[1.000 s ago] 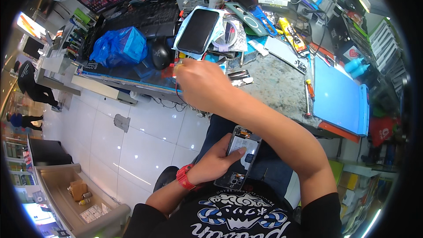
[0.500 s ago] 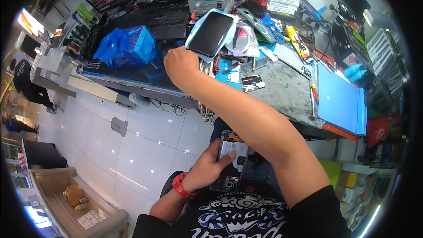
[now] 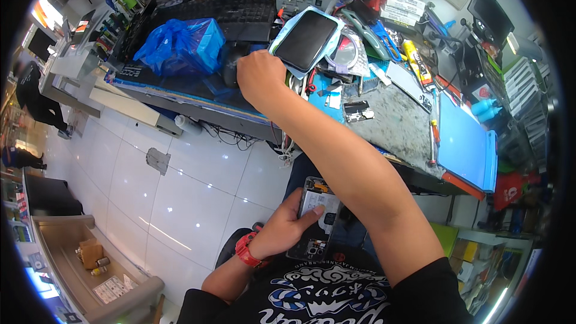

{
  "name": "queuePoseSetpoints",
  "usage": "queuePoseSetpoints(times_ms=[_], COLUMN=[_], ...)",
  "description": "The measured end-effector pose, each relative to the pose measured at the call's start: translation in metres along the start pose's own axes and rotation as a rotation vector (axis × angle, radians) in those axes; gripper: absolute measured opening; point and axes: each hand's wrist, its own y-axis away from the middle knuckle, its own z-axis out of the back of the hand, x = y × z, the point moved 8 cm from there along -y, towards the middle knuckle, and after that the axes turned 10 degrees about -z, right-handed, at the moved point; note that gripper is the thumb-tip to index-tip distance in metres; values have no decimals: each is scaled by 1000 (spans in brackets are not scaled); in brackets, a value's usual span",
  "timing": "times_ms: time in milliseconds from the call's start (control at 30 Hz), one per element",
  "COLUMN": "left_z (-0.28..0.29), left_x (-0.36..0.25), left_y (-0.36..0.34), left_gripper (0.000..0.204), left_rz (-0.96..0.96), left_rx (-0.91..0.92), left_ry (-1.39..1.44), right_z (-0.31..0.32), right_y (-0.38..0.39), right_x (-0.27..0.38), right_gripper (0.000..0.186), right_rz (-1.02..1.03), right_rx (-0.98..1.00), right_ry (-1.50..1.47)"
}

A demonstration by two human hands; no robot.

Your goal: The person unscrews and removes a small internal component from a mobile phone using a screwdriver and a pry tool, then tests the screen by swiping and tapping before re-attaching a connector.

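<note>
Your left hand [image 3: 282, 231] grips an opened phone [image 3: 317, 216] over your lap, below the workbench [image 3: 396, 123] front edge; your right hand [image 3: 259, 77], fingers curled, reaches by the black mouse [image 3: 231, 66]; grip unclear.

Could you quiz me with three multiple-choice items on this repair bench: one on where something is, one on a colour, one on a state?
1. Where is the opened phone?
A. flat on the bench
B. in the left hand, over the lap
C. on the floor tiles

2. What colour is the crumpled plastic bag on the bench?
A. blue
B. yellow
C. white

3. What is the right hand doing?
A. resting on the lap
B. gripping the scissors
C. stretched out over the bench edge near the dark-screened tablet

Answers:
1 B, the left hand's fingers wrap the phone below the bench, its inner parts showing.
2 A, the bag is plainly blue.
3 C, the arm reaches forward and the hand sits just beside the tablet; whether it pinches anything cannot be told.
</note>
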Motion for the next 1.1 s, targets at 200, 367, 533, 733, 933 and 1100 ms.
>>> queuePoseSetpoints(times_ms=[200,367,533,733,933,1100], left_z=[-1,-2,-6,-2,4,8], left_x=[1,-3,-7,-5,-2,5], left_y=[1,2,2,4,1,1], left_gripper=[27,32,33,34,35,36], left_rz=[35,45,62,44,65,23], left_rx=[-11,-15,-33,-47,-40,-39], left_ry=[-25,-55,-45,-94,-105,-86], right_z=[0,-1,-12,-15,1,10], right_y=[0,-3,-13,-13,-4,4], right_x=[1,2,7,5,-9,-18], right_gripper=[15,16,16,18,17,22], right_rz=[11,7,-8,-23,-77,132], right_rx=[16,46,-2,-70,-275,-179], right_ry=[-35,-44,-22,-48,-241,-154])
